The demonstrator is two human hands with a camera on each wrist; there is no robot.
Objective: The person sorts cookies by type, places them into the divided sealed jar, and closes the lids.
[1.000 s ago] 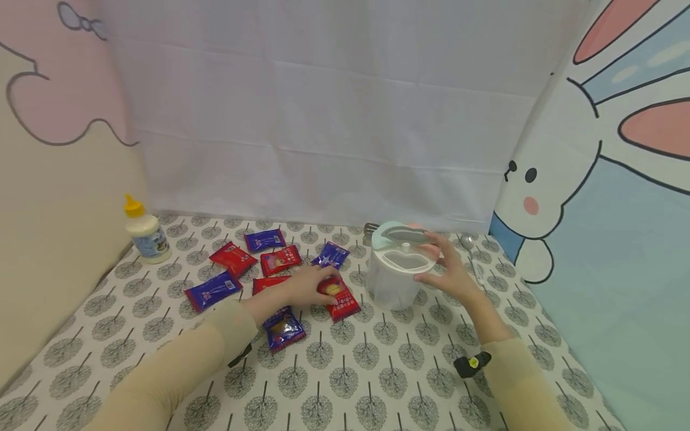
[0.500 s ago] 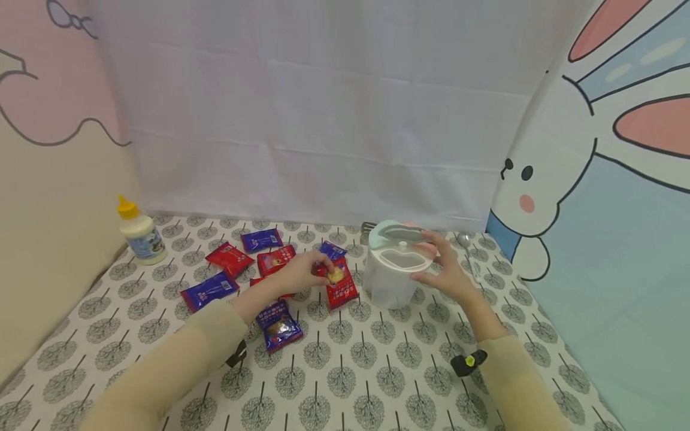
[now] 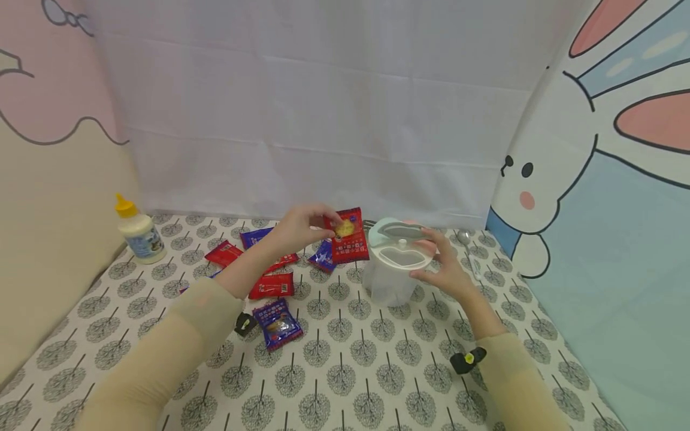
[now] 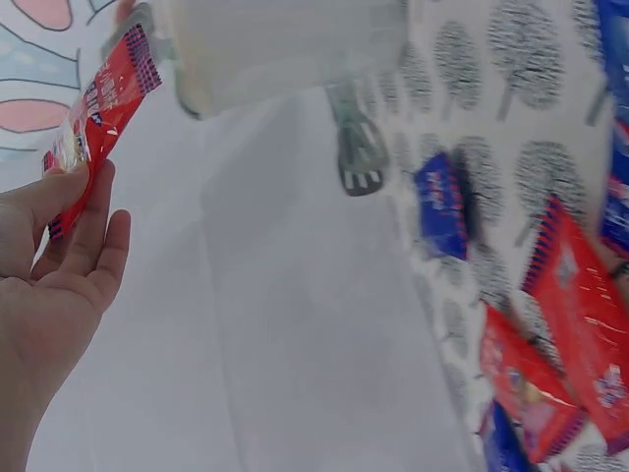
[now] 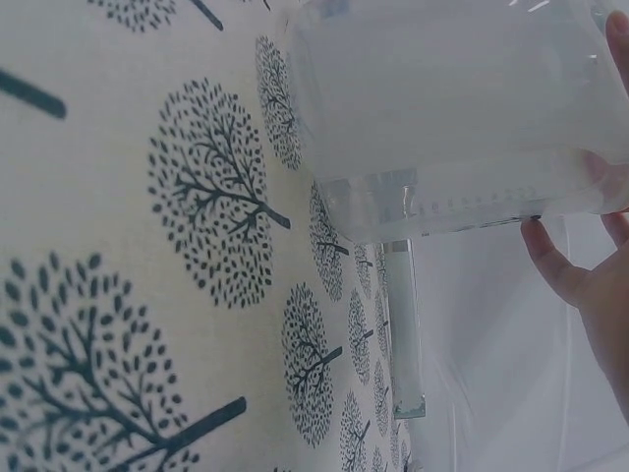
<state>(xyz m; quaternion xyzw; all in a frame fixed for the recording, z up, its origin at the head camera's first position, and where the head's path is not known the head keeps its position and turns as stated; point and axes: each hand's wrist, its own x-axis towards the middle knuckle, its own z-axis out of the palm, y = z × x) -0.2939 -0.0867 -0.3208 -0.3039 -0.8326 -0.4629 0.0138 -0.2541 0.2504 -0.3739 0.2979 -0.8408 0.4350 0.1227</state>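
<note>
My left hand point(image 3: 299, 230) pinches a red snack packet point(image 3: 353, 248) by its left side and holds it raised above the table, left of the container. In the left wrist view the packet point(image 4: 106, 103) stands tilted between thumb and fingers. My right hand point(image 3: 450, 269) grips the right side of a clear plastic container point(image 3: 389, 286) near its top, thumb and fingers spread round it. Its lid point(image 3: 383, 252) has pale blue, white and pink sections with grey panels and a small white knob. In the right wrist view the thumb touches the container's wall point(image 5: 442, 108).
Several red and blue packets lie left of the container, among them a red one point(image 3: 272, 286) and a blue one point(image 3: 278, 325). A yellow-capped bottle point(image 3: 141, 233) stands at the back left. A spoon point(image 3: 470, 254) lies right; a slotted turner point(image 4: 360, 157) lies behind the container.
My left hand has taken hold of the red packet and lifted it off the table, up and slightly right towards the container. My right hand has stayed on the container.
</note>
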